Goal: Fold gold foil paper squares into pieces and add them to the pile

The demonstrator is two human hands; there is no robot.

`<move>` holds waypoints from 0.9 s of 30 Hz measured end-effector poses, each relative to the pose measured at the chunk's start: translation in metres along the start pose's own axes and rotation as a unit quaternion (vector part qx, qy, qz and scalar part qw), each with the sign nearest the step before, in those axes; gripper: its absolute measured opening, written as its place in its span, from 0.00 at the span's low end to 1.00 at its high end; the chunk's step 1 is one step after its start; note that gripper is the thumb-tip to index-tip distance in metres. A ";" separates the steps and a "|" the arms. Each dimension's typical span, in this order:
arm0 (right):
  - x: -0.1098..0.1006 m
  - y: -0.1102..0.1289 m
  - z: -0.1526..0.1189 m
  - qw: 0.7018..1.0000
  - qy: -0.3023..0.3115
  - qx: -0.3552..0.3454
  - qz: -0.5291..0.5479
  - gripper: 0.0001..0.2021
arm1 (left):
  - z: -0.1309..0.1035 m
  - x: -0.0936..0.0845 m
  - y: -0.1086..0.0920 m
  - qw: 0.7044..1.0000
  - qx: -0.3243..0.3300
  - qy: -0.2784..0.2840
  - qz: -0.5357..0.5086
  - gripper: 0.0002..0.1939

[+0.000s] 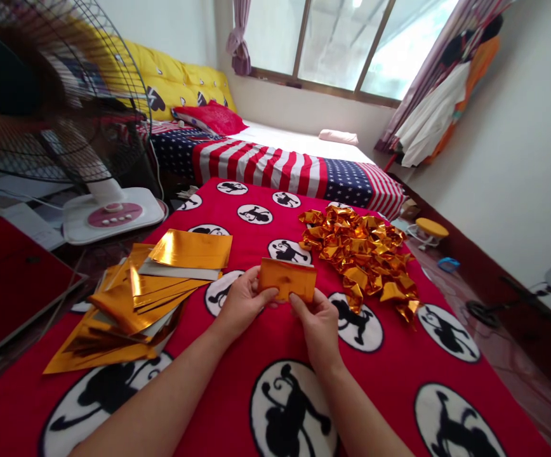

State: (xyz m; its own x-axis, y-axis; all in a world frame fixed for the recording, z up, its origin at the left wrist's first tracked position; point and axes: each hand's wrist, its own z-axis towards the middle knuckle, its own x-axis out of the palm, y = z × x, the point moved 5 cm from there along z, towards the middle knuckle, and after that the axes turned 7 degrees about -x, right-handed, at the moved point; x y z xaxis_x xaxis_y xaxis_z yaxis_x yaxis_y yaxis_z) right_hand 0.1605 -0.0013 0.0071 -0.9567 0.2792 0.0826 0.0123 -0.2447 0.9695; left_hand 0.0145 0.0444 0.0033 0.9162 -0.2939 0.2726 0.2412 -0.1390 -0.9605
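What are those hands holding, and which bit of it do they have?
A folded piece of shiny gold foil paper: the left hand pinches its left end, and the right hand pinches its lower right part.

Daylight comes through the window [335, 44], its right panes blown out to near white, and the room is fairly bright, dimmer around the fan [78, 139]. Strong glare whitens the upper sheets [192, 247]; small glints dot the foil pile [364, 251], while the held sheet [287, 276] shines more dully. Wide-angle distortion tilts the right wall [527, 165] and stretches the edges, where detail softens.
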 end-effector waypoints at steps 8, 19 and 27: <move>-0.016 0.003 0.008 0.994 -0.057 -0.076 -0.052 0.19 | -0.003 -0.003 -0.002 0.998 0.006 -0.029 0.055 0.34; -0.023 0.016 0.005 0.967 -0.066 -0.173 -0.173 0.05 | -0.003 -0.003 -0.002 0.997 0.006 -0.021 0.077 0.37; -0.028 0.009 0.011 0.980 -0.057 -0.167 -0.094 0.04 | -0.012 -0.017 -0.028 0.891 0.233 -0.177 0.347 0.37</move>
State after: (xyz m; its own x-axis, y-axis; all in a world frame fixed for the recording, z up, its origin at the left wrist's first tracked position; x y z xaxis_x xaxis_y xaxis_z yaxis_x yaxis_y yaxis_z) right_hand 0.1901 -0.0014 0.0159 -0.8939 0.4459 -0.0455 -0.2747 -0.4648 0.8417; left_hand -0.0113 0.0423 0.0266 0.9198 0.1731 -0.3522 -0.3924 0.3925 -0.8318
